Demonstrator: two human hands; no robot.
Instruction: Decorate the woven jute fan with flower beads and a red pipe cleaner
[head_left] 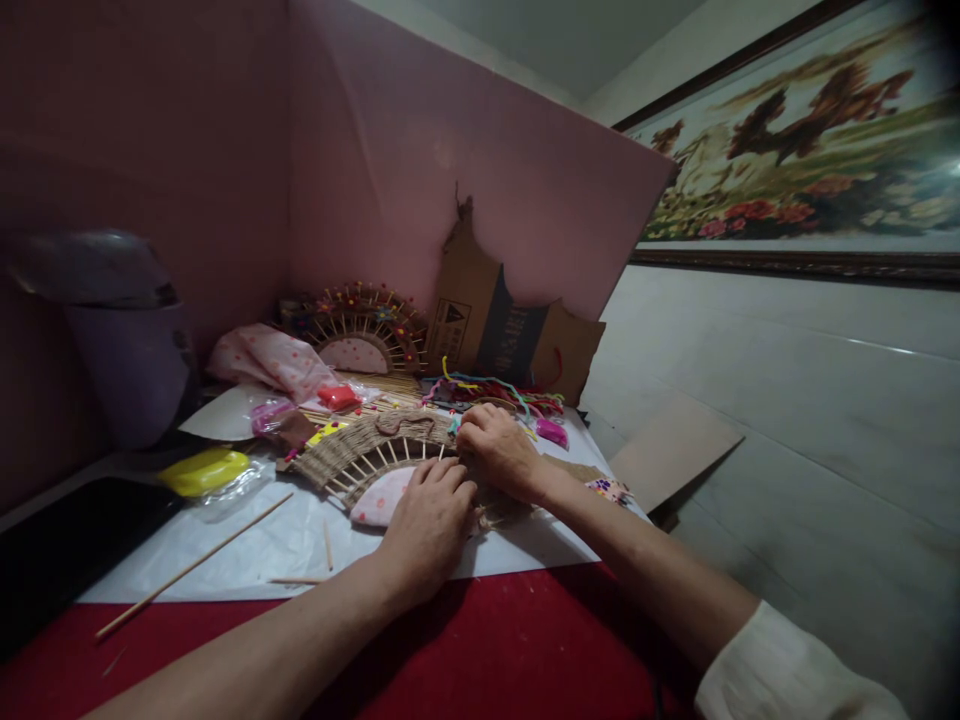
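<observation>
A fan-shaped weaving of brown twine on thin sticks lies on white sheeting, with a pink dotted cloth half-round at its base. My left hand is closed over the cloth's right side and the weaving, its fingers close together and its thumb hidden. Further up, my right hand bends its fingers down onto the woven band, closed as in a pinch. What its fingertips hold is hidden. Beside them shows a small teal bit. A dark twisted strand rests on the band.
Behind stand a finished-looking stick fan with beads and a torn cardboard piece. At left are yellow clay, a lilac bin and a black flat object. A long stick lies in front. Coloured pipe cleaners lie behind my hands.
</observation>
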